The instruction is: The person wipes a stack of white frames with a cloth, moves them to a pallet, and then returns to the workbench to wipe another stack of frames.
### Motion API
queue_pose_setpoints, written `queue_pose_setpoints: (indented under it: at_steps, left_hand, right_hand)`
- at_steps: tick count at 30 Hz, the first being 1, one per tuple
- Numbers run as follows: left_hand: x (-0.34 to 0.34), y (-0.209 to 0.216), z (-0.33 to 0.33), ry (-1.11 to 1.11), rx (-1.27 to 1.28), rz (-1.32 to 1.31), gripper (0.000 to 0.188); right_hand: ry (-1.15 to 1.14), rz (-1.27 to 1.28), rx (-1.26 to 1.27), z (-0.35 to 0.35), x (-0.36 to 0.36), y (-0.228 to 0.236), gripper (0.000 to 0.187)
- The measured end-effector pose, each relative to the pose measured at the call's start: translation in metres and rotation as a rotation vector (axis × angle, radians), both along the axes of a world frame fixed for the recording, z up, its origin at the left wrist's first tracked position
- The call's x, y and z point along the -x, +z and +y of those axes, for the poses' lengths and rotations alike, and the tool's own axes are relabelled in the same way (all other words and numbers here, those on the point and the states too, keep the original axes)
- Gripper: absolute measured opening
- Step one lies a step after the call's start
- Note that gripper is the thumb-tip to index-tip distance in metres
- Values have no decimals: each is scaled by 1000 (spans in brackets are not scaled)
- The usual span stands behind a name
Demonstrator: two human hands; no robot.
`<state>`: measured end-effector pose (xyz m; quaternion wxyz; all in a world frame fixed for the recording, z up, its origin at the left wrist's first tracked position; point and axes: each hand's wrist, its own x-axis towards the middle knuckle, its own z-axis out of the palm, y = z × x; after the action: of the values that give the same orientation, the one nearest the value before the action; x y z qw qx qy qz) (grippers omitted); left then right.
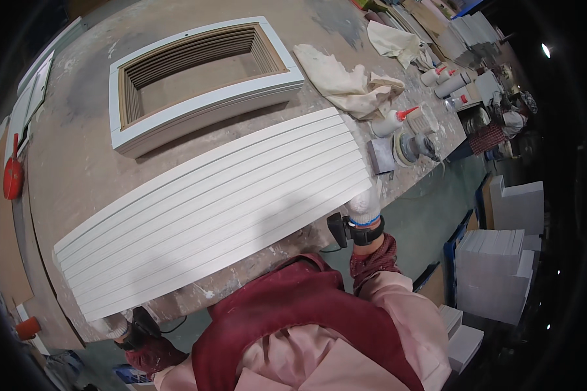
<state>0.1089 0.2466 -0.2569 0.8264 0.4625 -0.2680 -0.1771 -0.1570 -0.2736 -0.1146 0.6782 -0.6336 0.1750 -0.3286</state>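
A row of long white slats [215, 208], lying side by side like a grooved panel, spans the front of the worktable. At its left end my left hand [113, 325], in a white glove, is closed on the near corner. My right hand [363, 203], also gloved, grips the right end near the table's front edge. The slats hide most of the fingers of both hands. Beyond them sits a stack of white rectangular frames [205, 114] with brown inner edges.
Cream cloths [346, 81], a white glue bottle with a red tip [390, 122], a grey block [381, 156] and a round sander [414, 148] lie at the right. A red tool [12, 176] is far left. Stacked white boards [492, 267] stand beyond the table's right side.
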Motion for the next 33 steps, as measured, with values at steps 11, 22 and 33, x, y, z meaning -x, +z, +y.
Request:
queue_pose_setpoints:
  at_steps: [11,22,33]
  left_hand:
    - [-56,-7,-20,56,-252,-93,49]
    - [-83,-17,-11,194,-465,-171,46]
    - [-69,34,-72,115,-315,-168,47]
  right_hand:
    - [-203,1168,1065,-141,38,-130,51]
    - [-323,697,387,-167,10,-121,29]
    - [112,-31,1636,85,-102,68,18]
